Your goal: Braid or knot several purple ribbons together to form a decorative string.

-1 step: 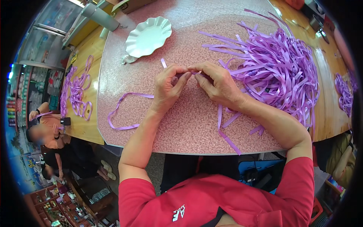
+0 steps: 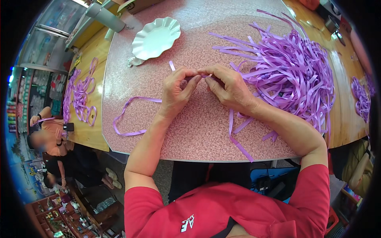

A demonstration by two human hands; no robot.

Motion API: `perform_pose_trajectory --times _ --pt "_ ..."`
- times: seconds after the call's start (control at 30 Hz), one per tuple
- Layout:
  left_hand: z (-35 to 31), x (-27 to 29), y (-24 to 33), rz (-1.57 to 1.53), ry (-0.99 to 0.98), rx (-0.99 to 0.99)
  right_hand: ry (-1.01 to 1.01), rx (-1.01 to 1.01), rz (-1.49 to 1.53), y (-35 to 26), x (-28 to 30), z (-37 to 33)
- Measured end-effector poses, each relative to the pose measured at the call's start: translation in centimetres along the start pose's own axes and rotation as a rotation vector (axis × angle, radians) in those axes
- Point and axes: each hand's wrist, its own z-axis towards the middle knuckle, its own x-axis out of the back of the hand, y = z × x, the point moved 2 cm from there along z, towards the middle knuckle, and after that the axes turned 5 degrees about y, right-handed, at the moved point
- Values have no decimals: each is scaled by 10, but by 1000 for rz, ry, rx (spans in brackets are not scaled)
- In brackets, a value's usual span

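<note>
Has a glass-fronted cabinet point(image 2: 44, 44) at upper left; shows a blue wall point(image 2: 18, 170) lower down, near a compartmented wooden shelf point(image 2: 37, 208); spreads grey floor point(image 2: 162, 171) beneath a speckled pink table point(image 2: 202, 135).

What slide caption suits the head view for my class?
Left hand and right hand pinch purple ribbon over a pink table, ribbon heap to the right, scalloped plate beyond.

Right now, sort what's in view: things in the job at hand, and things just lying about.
In use:
left hand
right hand
purple ribbon pinched between them
likely the ribbon pile at right

Apparently just lying about:
white wavy-edged plate
grey cylinder
cardboard box
</note>
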Motion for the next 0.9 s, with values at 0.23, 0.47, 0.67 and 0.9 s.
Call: perform_pose_trajectory --times 0.23,0.47,0.67,0.9 --pt "0 -2 -5 20 49 -54 -20 -24 24 1 -1 1" --pt "-2 -1 -1 30 0 -18 -34 -31 -11 1 0 0" --pt "-2 -3 -1 -5 86 -95 -32 -21 -24 2 -1 0" --pt "-3 1 -1 -27 98 -10 -60 -178 45 -4 -1 0"
